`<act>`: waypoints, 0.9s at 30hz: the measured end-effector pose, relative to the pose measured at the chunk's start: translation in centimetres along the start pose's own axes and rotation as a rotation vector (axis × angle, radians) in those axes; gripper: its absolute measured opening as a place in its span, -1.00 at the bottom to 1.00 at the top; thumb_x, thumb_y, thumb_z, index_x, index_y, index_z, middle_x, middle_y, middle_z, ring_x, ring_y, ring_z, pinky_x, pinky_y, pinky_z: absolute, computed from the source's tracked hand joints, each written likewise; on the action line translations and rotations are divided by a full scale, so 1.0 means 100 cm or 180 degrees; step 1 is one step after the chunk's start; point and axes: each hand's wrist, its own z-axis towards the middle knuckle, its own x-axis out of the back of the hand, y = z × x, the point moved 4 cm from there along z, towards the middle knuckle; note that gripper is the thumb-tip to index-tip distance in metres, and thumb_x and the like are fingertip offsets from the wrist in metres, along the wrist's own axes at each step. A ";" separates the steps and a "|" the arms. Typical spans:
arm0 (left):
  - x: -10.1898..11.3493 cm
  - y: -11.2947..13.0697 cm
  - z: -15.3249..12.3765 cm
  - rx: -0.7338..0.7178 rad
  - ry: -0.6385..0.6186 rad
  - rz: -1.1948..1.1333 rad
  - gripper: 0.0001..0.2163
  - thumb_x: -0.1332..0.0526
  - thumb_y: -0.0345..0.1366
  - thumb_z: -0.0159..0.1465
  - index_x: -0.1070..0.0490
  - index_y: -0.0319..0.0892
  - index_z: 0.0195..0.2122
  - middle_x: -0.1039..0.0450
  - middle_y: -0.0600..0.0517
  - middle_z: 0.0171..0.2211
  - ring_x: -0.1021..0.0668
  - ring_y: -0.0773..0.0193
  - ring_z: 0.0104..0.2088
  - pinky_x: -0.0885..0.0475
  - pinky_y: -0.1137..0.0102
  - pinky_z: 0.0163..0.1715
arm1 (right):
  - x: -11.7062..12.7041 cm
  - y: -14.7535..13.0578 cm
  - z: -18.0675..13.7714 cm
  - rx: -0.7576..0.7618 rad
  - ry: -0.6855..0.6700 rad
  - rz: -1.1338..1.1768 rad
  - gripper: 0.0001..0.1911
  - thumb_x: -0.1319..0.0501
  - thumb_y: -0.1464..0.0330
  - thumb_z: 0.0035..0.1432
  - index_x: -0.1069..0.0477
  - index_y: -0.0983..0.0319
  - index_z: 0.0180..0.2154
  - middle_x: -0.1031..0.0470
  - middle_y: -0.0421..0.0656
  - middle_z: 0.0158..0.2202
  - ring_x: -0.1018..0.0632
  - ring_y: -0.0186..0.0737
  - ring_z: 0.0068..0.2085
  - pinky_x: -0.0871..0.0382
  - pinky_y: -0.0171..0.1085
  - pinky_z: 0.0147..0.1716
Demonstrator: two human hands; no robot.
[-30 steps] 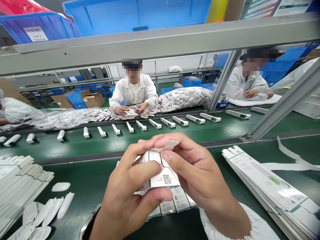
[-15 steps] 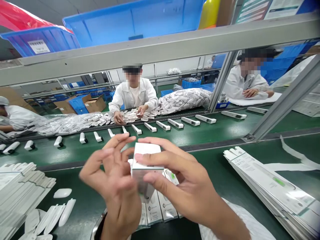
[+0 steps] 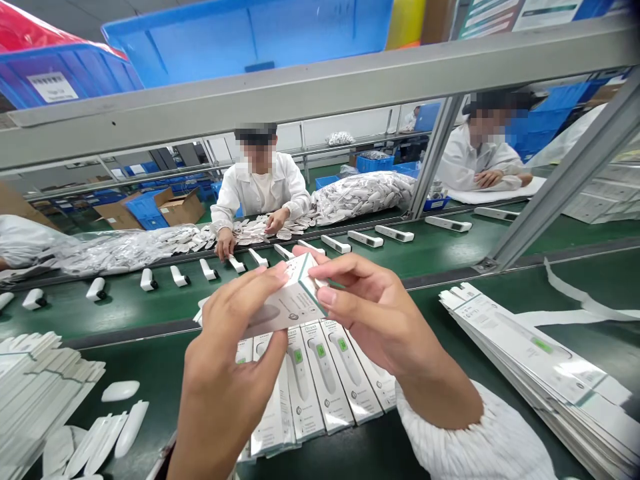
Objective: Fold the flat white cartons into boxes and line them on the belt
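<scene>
Left hand [image 3: 227, 363] is closed round a box [image 3: 293, 300] above a row of boxes [image 3: 325, 380]; right hand [image 3: 377, 310], half curled, touches its end, grip unclear, probably working the flap, which calls for steady holding

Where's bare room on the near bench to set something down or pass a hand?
Bare bench shows left of the left hand, bordered by loose white parts and the dark rail. A narrow strip lies between the right forearm and the flat cartons. It's crowded below the held box, where boxes lie side by side, and far left, with stacked cartons.
</scene>
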 end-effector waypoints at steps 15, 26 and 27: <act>0.009 -0.007 0.008 -0.0779 -0.0259 0.0060 -0.50 -0.34 -0.63 0.37 -0.53 -0.02 0.26 -0.69 0.02 0.18 -0.63 0.08 0.30 -0.42 0.08 0.42 | 0.009 0.014 0.003 -0.0648 -0.0184 -0.0005 -0.53 -0.60 0.30 0.26 -0.70 0.03 0.19 -0.73 -0.12 0.22 -0.75 -0.08 0.10 -0.69 -0.16 0.01; 0.004 -0.010 0.013 -0.0843 -0.0339 0.0193 -0.54 -0.29 -0.65 0.39 -0.54 -0.04 0.20 -0.71 0.02 0.14 -0.64 0.11 0.27 -0.44 0.13 0.37 | 0.005 0.028 0.001 -0.0304 0.0329 -0.0505 -0.50 -0.61 0.20 0.24 -0.71 0.11 0.18 -0.79 -0.12 0.13 -0.71 0.19 0.23 -0.61 0.09 0.25; 0.003 -0.010 0.013 -0.0821 -0.0354 0.0192 -0.55 -0.29 -0.65 0.39 -0.54 -0.04 0.19 -0.71 0.02 0.14 -0.64 0.12 0.27 -0.44 0.14 0.37 | 0.006 0.027 0.002 -0.0303 0.0352 -0.0540 -0.49 -0.61 0.19 0.23 -0.71 0.11 0.18 -0.79 -0.12 0.13 -0.72 0.21 0.23 -0.62 0.10 0.24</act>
